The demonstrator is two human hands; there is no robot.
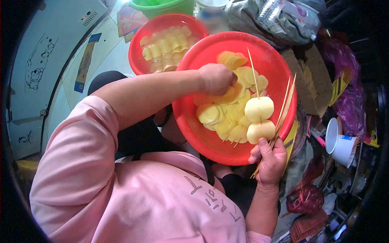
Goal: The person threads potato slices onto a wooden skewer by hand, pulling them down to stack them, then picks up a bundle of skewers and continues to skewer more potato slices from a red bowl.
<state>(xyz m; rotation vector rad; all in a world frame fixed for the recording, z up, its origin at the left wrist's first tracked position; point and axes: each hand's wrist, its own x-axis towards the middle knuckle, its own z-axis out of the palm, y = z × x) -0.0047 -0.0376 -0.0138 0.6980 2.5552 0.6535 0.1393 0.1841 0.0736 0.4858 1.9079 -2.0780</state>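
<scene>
My right hand is closed around several bare bamboo skewers and one upright skewer that carries two pale potato slices. Its thumb presses near the lower slice. Inside the large red basin, my left hand is curled shut over a pile of thin potato slices. Its fingertips point down and are mostly hidden, so whatever they grip does not show. A fanned stack of yellower slices lies near the basin's far wall.
Behind stands a second red basin with skewered slices in liquid. A green tub is beyond it. To the right are a cardboard box, a white cup and a red net bag. Plastic bottles lie on a grey sack.
</scene>
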